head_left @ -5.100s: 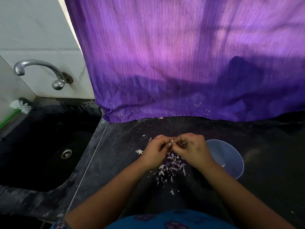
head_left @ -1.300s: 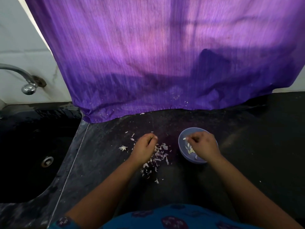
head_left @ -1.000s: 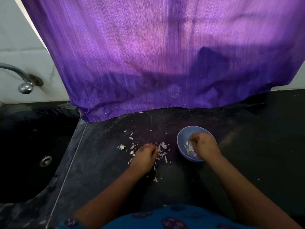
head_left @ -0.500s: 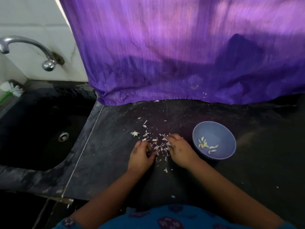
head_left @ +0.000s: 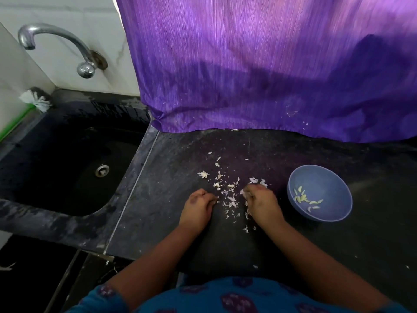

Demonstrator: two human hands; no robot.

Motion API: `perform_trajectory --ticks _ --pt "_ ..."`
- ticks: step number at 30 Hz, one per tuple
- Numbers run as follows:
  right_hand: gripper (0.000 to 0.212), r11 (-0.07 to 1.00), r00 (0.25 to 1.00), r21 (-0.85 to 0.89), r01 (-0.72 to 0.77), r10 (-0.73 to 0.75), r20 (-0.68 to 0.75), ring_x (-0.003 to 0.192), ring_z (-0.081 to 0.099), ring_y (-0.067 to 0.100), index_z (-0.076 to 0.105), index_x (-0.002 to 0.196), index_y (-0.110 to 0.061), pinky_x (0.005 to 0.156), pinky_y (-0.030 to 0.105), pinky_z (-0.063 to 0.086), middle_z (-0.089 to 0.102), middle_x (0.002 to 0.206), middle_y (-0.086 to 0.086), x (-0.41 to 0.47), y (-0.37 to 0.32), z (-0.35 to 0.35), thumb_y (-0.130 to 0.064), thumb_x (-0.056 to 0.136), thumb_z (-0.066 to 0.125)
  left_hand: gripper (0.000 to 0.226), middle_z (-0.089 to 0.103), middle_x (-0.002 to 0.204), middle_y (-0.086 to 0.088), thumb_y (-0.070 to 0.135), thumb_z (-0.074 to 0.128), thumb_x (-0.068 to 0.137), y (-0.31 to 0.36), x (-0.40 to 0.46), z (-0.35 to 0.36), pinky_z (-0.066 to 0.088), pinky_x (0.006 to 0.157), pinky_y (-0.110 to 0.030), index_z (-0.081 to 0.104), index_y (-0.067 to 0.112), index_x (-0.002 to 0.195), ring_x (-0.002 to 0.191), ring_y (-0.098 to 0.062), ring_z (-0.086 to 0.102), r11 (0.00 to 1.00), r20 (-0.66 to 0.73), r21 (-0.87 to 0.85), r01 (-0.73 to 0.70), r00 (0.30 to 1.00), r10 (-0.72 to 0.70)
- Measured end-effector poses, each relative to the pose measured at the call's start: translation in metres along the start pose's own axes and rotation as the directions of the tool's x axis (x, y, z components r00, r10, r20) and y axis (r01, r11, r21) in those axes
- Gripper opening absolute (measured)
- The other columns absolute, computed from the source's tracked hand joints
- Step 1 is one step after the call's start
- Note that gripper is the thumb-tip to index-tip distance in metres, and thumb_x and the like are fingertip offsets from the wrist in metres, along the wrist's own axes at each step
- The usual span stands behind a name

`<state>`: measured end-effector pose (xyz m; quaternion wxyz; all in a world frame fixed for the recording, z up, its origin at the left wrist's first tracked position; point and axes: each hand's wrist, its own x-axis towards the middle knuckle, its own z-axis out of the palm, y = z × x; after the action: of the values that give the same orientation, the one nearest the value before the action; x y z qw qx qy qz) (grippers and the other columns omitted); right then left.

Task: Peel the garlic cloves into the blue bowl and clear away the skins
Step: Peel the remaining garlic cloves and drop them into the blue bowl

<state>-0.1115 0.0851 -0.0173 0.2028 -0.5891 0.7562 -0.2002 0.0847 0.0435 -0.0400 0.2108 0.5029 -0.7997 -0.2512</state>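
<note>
Your left hand (head_left: 198, 205) and right hand (head_left: 261, 203) rest left of the bowl (head_left: 338, 213), fingers curled down among the garlic skins (head_left: 229, 197); whether either grips skins, you cannot tell. Peeled cloves (head_left: 303, 198) lie inside the bowl.

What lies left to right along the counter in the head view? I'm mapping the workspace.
Sink → left hand → garlic skins → right hand → blue bowl holding peeled cloves.
</note>
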Motion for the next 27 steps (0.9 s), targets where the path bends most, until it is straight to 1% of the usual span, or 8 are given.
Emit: perform_trajectory --ticks 3,6,8,15,18,20,22,27 --pt "0.019 0.998 0.997 0.009 0.054 -0.054 -0.048 0.096 0.052 0.019 0.069 0.104 -0.012 0.083 0.029 0.045 0.054 0.1 0.001 0.018 -0.01 -0.003 -0.024 0.088 0.067 0.017 0.064 0.091 0.001 0.014 0.066 0.086 -0.002 0.005 -0.005 0.05 0.081 -0.027 0.069 0.015 0.103 0.083 -0.013 0.06 0.997 0.017 -0.071 0.006 1.0 -0.004" --pt "0.045 0.983 0.981 -0.102 0.15 -0.135 0.142 0.123 0.039 0.02 0.051 0.137 -0.014 0.105 0.031 0.037 0.048 0.132 0.003 0.028 -0.029 0.004 -0.02 0.094 0.059 0.014 0.063 0.088 0.004 0.012 0.069 0.083 -0.004 0.013 -0.009 0.051 0.075 -0.023 0.066 0.015 0.096 0.074 -0.007 0.059 0.989 -0.003 -0.145 0.041 0.999 -0.042" --pt "0.049 0.95 0.962 -0.234 0.209 -0.156 0.223 0.131 0.032 0.021 0.039 0.146 -0.017 0.11 0.031 0.033 0.039 0.144 0.003 0.027 -0.038 0.01 -0.01 0.098 0.048 0.014 0.06 0.09 0.003 0.013 0.069 0.084 -0.008 0.02 -0.013 0.05 0.076 -0.021 0.066 0.014 0.098 0.076 -0.007 0.058 0.985 0.0 -0.162 0.054 0.998 -0.055" --pt "0.037 0.906 0.976 -0.386 0.172 -0.102 0.195 0.12 0.041 0.02 0.047 0.13 -0.014 0.1 0.031 0.04 0.048 0.128 0.004 0.02 -0.038 0.013 -0.006 0.094 0.043 0.018 0.054 0.096 0.005 0.017 0.067 0.084 -0.019 0.042 -0.026 0.049 0.08 -0.024 0.064 0.015 0.102 0.086 -0.011 0.056 0.997 0.026 -0.077 0.026 0.999 -0.024" --pt "0.019 0.982 0.998 -0.191 -0.004 0.016 0.062 0.108 0.048 0.02 0.057 0.108 -0.016 0.09 0.028 0.041 0.053 0.111 0.003 0.027 -0.033 0.014 -0.008 0.096 0.044 0.018 0.055 0.095 0.006 0.019 0.069 0.085 -0.011 0.045 -0.025 0.048 0.076 -0.018 0.065 0.019 0.102 0.081 -0.007 0.055 0.974 0.064 -0.199 0.113 0.993 -0.102" --pt "0.011 0.994 0.994 0.008 -0.105 0.105 -0.016 0.09 0.053 0.016 0.06 0.091 -0.019 0.077 0.027 0.043 0.055 0.094 0.0 0.03 -0.035 0.008 -0.012 0.095 0.053 0.014 0.06 0.093 0.005 0.018 0.07 0.085 0.001 0.051 -0.028 0.048 0.074 -0.017 0.065 0.021 0.098 0.079 -0.007 0.058 0.868 0.117 -0.403 0.289 0.957 -0.264" --pt "0.007 0.971 0.981 0.155 -0.182 0.191 -0.043 0.076 0.056 0.011 0.065 0.087 -0.017 0.071 0.026 0.046 0.06 0.083 -0.005 0.034 -0.038 0.004 -0.017 0.093 0.062 0.013 0.065 0.088 0.003 0.014 0.07 0.086 0.01 0.06 -0.03 0.051 0.079 -0.024 0.066 0.02 0.098 0.082 -0.011 0.061 0.73 0.187 -0.568 0.381 0.923 -0.336" --pt "0.006 0.776 0.946 0.576 -0.257 0.325 -0.016 0.077 0.069 0.018 0.07 0.085 -0.019 0.075 0.031 0.056 0.073 0.078 0.001 0.042 -0.059 -0.003 -0.013 0.087 0.07 0.017 0.067 0.081 0.002 0.012 0.067 0.089 0.02 0.074 -0.039 0.05 0.07 -0.015 0.07 0.009 0.106 0.073 -0.005 0.06 0.631 0.379 -0.658 0.409 0.905 -0.192"
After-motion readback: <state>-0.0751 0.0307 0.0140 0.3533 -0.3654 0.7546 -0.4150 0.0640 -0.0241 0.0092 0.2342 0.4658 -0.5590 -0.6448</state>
